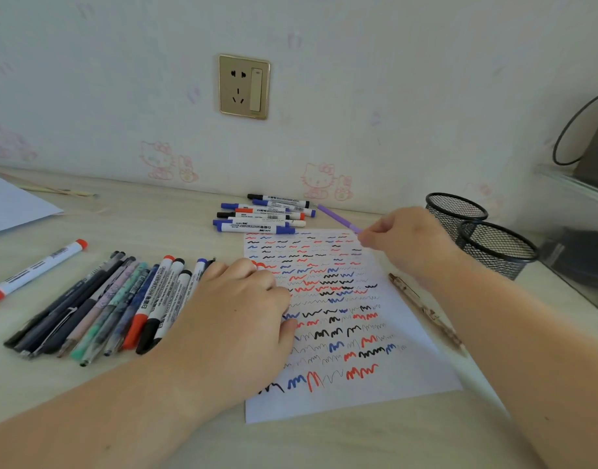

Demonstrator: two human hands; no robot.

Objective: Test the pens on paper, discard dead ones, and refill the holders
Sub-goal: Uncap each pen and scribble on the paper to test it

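Right hand (405,238), right of centre: pinches slim lilac pen (338,218) at near end, pen slanting up-left past top edge of white scribbled test sheet (328,319)
Left hand (236,309), centre: fingers relaxed, flat on sheet's left edge, holding nothing
Row of mixed pens and markers (97,306), lower left
Cluster of whiteboard markers (263,214), above sheet
Two black mesh holders (477,231), right
Brown patterned pen (426,309), beside sheet's right edge

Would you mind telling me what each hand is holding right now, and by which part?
The right hand pinches the slim purple pen at its near end. The left hand holds nothing, pressing the scribbled white paper.
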